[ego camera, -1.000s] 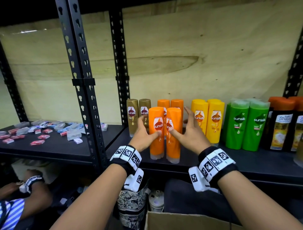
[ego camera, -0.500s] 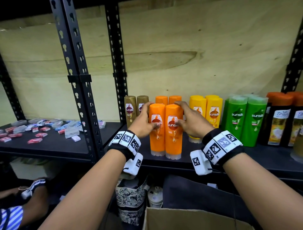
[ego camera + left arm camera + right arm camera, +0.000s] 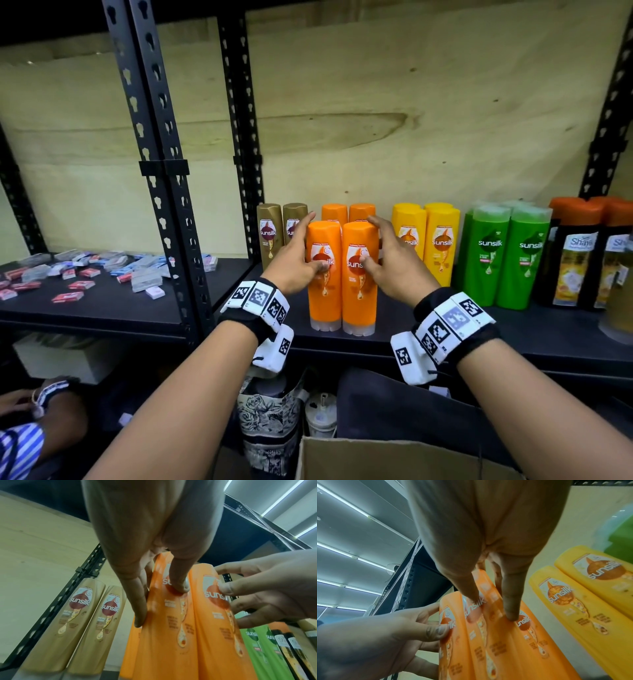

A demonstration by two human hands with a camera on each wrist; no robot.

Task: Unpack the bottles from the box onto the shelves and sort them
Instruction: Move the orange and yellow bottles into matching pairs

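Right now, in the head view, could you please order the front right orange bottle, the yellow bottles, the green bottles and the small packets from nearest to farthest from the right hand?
From the right hand:
1. Front right orange bottle, touching its thumb.
2. Yellow bottles, just behind and right.
3. Green bottles, farther right.
4. Small packets, far left, on the neighbouring shelf.
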